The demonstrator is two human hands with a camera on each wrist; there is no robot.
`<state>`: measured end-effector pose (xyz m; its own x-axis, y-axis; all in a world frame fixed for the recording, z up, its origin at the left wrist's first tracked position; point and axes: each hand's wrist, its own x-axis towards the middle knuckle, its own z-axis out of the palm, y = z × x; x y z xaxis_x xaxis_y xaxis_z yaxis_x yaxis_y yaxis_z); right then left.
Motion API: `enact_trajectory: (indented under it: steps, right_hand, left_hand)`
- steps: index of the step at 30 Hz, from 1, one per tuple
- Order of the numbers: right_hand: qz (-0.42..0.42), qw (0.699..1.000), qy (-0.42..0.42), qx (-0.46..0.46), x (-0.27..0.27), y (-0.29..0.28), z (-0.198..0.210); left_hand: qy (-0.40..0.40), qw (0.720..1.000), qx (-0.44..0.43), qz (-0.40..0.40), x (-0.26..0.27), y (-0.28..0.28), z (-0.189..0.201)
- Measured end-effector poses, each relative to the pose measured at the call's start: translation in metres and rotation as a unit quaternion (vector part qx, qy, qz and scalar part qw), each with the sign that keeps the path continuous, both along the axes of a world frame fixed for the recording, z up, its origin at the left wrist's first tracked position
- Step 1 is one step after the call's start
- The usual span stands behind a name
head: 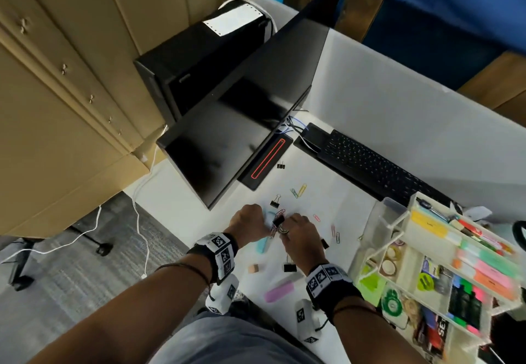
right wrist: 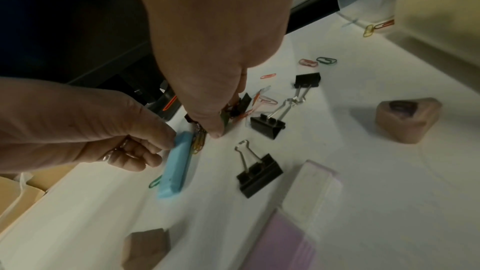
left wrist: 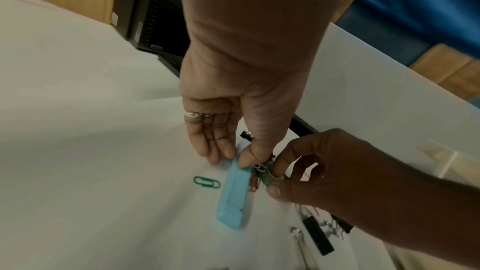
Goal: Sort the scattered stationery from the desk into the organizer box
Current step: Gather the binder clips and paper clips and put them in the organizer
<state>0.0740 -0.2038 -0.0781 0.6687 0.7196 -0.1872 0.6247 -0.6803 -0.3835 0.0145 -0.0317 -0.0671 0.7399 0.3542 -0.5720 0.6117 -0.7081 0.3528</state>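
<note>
My two hands meet over the white desk [head: 327, 201]. My left hand [head: 250, 221] pinches the near end of a light blue bar [left wrist: 233, 194] between thumb and fingers; the bar lies flat on the desk. Close beside it, my right hand [head: 299, 231] pinches a small bundle of coloured paper clips [left wrist: 262, 174] and something dark with them. The same bundle of clips [right wrist: 198, 141] lies against the blue bar [right wrist: 174, 167]. The clear organizer box [head: 378, 238] stands at the right, filled with markers, notes and tape.
Black binder clips [right wrist: 259, 174] [right wrist: 267, 126] [right wrist: 307, 80], loose paper clips [head: 301, 190], a green clip [left wrist: 207, 182], a pink bar [head: 279, 292] and a brown cube [head: 254, 268] lie scattered. A keyboard [head: 378, 164] and a monitor [head: 242, 136] stand behind.
</note>
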Motion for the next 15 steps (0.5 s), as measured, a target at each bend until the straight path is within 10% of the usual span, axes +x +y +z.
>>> enact_trajectory:
  steps: [15]
  right_hand:
    - [-0.088, 0.982, 0.063, 0.157, 0.010, -0.052, 0.058]
  left_hand:
    - [0.003, 1.000, -0.004, -0.008, 0.014, -0.005, 0.004]
